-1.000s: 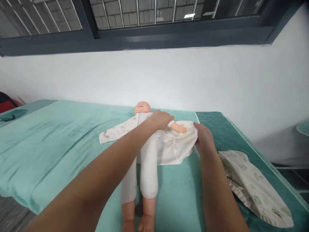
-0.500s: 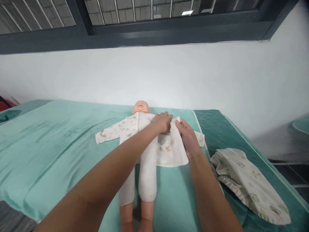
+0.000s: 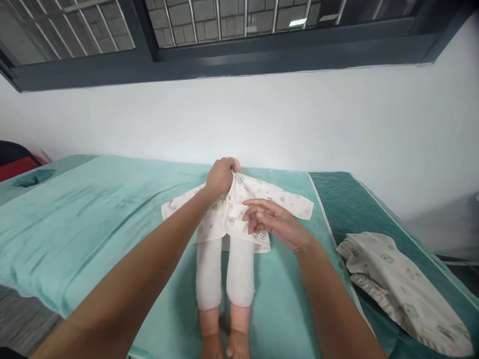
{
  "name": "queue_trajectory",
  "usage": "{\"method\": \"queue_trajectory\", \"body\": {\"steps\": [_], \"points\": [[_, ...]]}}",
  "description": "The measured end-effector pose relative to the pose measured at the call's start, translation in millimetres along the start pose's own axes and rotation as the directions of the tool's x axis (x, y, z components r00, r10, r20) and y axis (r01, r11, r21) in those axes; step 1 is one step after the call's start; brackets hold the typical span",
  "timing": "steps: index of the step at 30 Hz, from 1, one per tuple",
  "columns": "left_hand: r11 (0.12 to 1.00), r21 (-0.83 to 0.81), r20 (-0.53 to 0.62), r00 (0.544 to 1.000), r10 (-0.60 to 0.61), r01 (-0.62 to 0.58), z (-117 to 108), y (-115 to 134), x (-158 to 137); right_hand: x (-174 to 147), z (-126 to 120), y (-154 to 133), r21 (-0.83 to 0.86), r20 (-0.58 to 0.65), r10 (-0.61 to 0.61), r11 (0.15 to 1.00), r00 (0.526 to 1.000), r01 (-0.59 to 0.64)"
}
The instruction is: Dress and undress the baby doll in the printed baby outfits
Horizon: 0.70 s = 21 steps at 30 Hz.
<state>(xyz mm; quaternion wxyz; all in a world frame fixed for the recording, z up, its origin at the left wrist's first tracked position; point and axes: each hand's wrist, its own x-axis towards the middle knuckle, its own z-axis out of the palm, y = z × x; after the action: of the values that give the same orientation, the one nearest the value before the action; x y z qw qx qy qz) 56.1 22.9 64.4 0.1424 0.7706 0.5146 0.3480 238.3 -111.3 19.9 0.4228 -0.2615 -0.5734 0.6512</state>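
Observation:
A baby doll (image 3: 239,279) lies on its back on the green bed cover, feet toward me, its head mostly hidden behind my left hand. A white printed baby shirt (image 3: 239,209) covers its chest, both front panels over the body and the sleeves spread sideways. At the neckline my left hand (image 3: 221,175) is closed, pinching the shirt's edge. My right hand (image 3: 275,222) hovers over the right front panel with its fingers loosely apart, holding nothing; whether a fingertip touches the cloth I cannot tell.
Folded printed baby pants (image 3: 404,294) lie at the right on the dark green cover (image 3: 377,214). A light green cover (image 3: 123,209) spreads under the doll. Behind stand a white wall (image 3: 239,119) and a barred window (image 3: 239,65). Something red and black (image 3: 18,159) shows at far left.
The shirt's right panel, folded outward before, now lies across the doll's chest. My left hand has moved left to the neckline; my right hand has let go of the cloth.

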Motion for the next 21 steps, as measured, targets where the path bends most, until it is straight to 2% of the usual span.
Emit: {"method": "queue_trajectory", "body": {"steps": [2, 5, 8, 11, 13, 15, 18, 21], "points": [[0.999, 0.0, -0.053, 0.998, -0.034, 0.034, -2, -4, -10, 0, 0, 1, -0.025, -0.025, -0.01, 1.0, 1.0, 0.01], [0.99, -0.117, -0.121, 0.988, -0.097, 0.082, -8, -9, -37, 2, 1, 5, -0.103, -0.119, -0.069, 0.993, 0.991, 0.057], [0.961, -0.243, -0.182, 0.967, -0.179, 0.132, -13, -17, -82, 3, 4, 6, -0.226, -0.209, -0.113, 0.972, 0.971, 0.064], [0.922, -0.354, -0.274, 0.926, -0.261, 0.155, -14, -29, -136, 2, 10, 4, -0.421, -0.166, -0.098, 0.907, 0.981, 0.019], [0.87, -0.423, -0.246, 0.893, -0.378, 0.252, -14, -36, -170, 0, 15, 2, -0.579, -0.083, -0.091, 0.815, 0.992, 0.027], [0.822, -0.464, -0.156, 0.883, -0.444, 0.331, -14, -40, -197, -4, 19, 4, -0.695, -0.019, -0.095, 0.717, 0.995, 0.055], [0.821, -0.486, -0.085, 0.919, -0.386, 0.3, -17, -42, -223, -14, 27, 18, -0.749, -0.022, -0.151, 0.658, 0.988, 0.084], [0.852, -0.474, -0.061, 0.957, -0.285, 0.224, -18, -43, -235, -30, 36, 42, -0.741, -0.127, -0.275, 0.665, 0.953, 0.093]]}}
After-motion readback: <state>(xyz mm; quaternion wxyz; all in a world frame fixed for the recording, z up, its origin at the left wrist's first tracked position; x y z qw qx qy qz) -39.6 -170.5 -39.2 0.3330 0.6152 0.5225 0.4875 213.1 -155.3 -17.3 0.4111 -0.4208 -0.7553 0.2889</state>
